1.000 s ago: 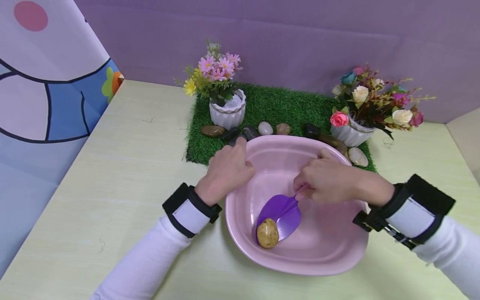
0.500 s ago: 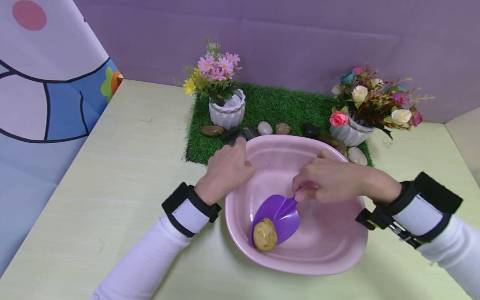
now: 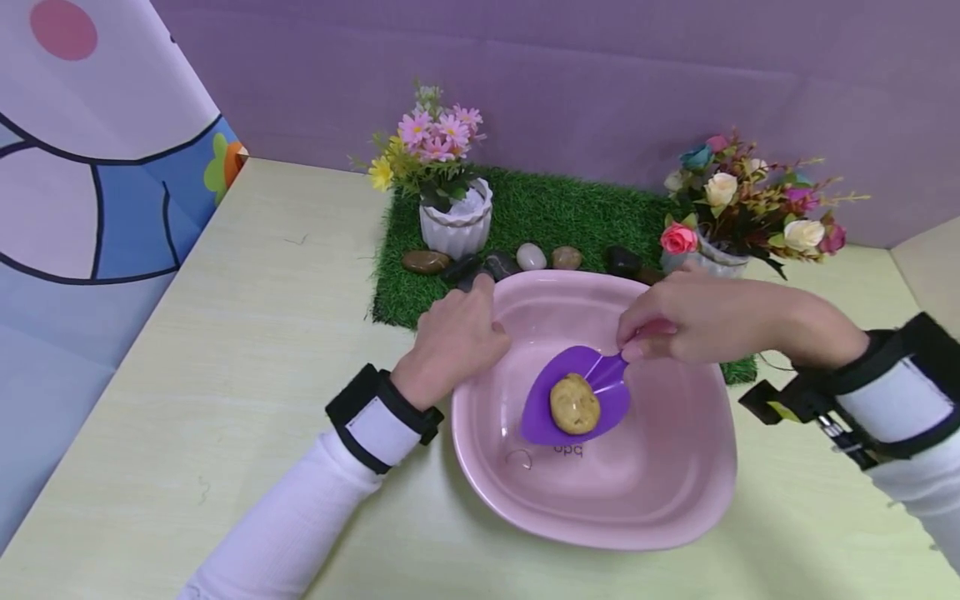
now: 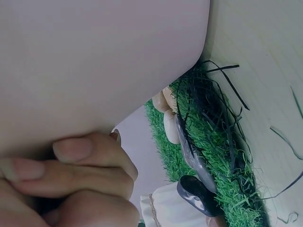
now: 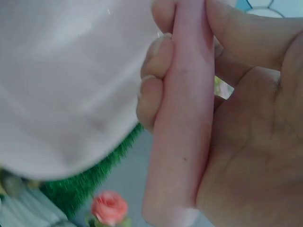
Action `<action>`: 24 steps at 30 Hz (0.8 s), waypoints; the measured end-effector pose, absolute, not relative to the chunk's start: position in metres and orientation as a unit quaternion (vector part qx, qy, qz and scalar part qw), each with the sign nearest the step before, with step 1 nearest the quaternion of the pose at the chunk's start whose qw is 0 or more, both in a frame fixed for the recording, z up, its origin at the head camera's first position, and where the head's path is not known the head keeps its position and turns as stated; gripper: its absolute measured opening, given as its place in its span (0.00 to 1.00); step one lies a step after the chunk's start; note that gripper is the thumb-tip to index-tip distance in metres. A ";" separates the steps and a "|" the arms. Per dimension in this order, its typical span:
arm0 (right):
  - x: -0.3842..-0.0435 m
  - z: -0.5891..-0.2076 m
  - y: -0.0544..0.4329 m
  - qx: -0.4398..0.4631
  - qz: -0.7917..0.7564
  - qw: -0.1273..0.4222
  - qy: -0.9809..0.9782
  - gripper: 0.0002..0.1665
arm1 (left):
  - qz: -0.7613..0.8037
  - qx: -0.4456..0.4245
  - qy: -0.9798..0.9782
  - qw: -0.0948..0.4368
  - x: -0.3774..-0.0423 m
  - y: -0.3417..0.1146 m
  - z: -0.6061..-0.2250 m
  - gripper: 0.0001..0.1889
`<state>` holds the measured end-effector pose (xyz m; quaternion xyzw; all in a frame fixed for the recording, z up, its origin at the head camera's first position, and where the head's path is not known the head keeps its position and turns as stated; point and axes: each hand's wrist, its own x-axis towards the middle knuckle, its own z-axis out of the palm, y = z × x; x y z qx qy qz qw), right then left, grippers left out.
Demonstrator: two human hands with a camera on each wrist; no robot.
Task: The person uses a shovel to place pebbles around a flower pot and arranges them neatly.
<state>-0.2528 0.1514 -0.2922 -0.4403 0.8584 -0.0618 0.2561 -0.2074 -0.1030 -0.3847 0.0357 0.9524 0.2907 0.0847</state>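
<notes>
Left hand [image 3: 457, 337]: basin [image 3: 675, 508] rim gripped | right hand [image 3: 686, 321]: scoop [image 3: 573, 396] handle clasped | potato [image 3: 574, 403] carried on blade

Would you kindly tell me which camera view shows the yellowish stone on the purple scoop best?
The head view: the stone lies in plain sight on the scoop, above the pink basin. Neither wrist view shows it; the right wrist view shows only the scoop's pink handle.

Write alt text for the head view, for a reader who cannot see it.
A right hand holds a purple scoop carrying a tan stone above a pink basin, whose rim the left hand grips. Behind lie a grass mat, pebbles and two flower pots.
</notes>
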 end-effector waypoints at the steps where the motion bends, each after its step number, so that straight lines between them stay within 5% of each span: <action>1: -0.255 -0.289 0.154 -0.436 -0.056 0.256 0.861 0.06 | 0.291 0.035 0.952 0.086 -0.207 -0.103 -0.385 0.25; 24: -0.305 -0.250 0.144 -0.370 -0.051 0.235 0.897 0.12 | 0.282 0.038 0.954 0.089 -0.207 -0.102 -0.382 0.27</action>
